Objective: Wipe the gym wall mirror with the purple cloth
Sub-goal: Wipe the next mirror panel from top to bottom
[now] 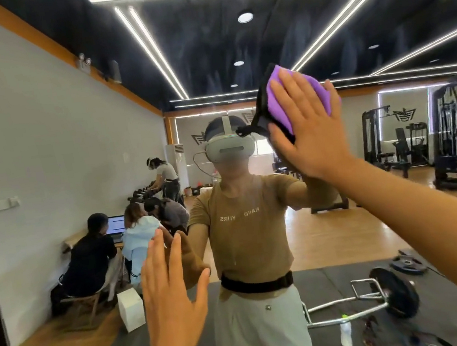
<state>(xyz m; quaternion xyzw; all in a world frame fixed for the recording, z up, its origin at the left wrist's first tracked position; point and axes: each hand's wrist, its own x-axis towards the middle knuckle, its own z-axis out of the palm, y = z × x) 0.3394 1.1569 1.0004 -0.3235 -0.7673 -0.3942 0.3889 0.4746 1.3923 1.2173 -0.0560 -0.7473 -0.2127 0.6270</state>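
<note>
Two flat hands meet one mirror (pixel 38 142): right hand (pixel 308 131) presses one purple cloth (pixel 279 106), left hand (pixel 170 297) bare.

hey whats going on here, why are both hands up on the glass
A person is wiping a gym wall mirror. The right hand presses a purple cloth flat against the glass with straight fingers, high up at about head height in the reflection. The left hand is open lower down, palm toward the mirror; whether it touches the glass is hard to tell. The reflection shows the person in a headset, with gym machines and other people behind.
</note>
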